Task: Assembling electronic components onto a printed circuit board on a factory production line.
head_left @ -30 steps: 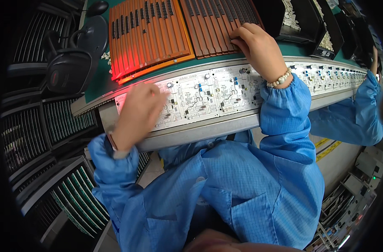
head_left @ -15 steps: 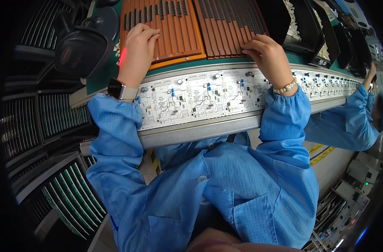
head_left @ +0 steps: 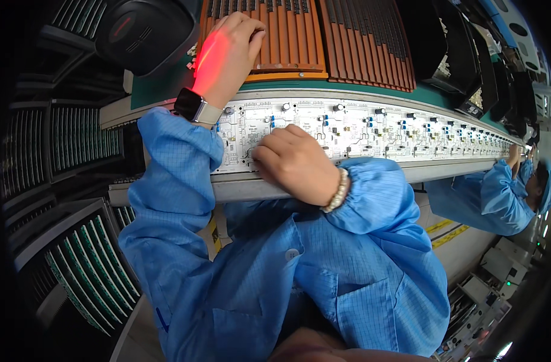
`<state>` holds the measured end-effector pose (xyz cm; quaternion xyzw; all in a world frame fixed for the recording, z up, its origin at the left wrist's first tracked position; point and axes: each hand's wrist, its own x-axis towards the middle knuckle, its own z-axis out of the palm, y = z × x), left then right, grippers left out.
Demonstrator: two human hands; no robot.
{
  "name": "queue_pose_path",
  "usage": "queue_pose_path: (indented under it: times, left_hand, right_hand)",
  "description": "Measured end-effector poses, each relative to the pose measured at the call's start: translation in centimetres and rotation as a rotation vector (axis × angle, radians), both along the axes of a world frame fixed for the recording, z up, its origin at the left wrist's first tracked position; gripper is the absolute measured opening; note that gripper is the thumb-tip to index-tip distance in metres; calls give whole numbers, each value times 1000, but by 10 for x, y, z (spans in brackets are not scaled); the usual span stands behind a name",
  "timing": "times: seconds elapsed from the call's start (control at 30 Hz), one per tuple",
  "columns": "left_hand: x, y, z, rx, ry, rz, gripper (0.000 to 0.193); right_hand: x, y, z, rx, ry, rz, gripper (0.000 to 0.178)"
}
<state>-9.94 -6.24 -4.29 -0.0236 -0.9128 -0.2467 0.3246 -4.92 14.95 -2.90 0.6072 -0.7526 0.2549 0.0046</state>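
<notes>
My left hand (head_left: 228,57) rests over the left edge of an orange slotted tray (head_left: 284,76) lined with rows of small black components. Its fingers are bent toward the thumb, and anything between them is hidden. Red light falls across the back of this hand. Lower down, my right hand (head_left: 296,161) is over the near edge of a long row of white circuit boards (head_left: 363,136). Its fingers curl down and in at the board, and the fingertips are covered by the hand. Blue, black and silver components stand on the boards.
Right of the orange tray lies a brown slotted tray (head_left: 369,63). Black bins (head_left: 477,78) holding small pale parts stand farther right. A black scanner-like device (head_left: 143,36) is at upper left, above racks of boards (head_left: 94,265). Another person in a blue sleeve (head_left: 499,187) works at the right.
My right hand has left the brown tray and come down and left to the circuit boards. My left hand stays at the orange tray. The view has shifted, and the boards appear moved along.
</notes>
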Motion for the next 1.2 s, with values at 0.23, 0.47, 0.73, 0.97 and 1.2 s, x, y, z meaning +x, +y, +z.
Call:
queue_pose_path:
  times: [0.23, 0.47, 0.73, 0.97, 1.2]
  left_hand:
    - [2, -2, -1, -32, 46, 4, 13]
    - [2, -2, 2, -46, 24, -26, 14]
    - [5, -2, 5, -64, -23, -14, 14]
    - [0, -4, -2, -17, -8, -23, 13]
    - [1, -4, -4, -24, 47, -8, 13]
  right_hand:
    - [12, -17, -10, 53, 44, -98, 13]
    - [23, -24, 1, 89, 134, -143, 7]
    - [27, -37, 12, 232, 290, -92, 7]
    - [8, -44, 28, 420, 223, 38, 9]
    - [-29, -45, 19, 256, 101, 346, 15]
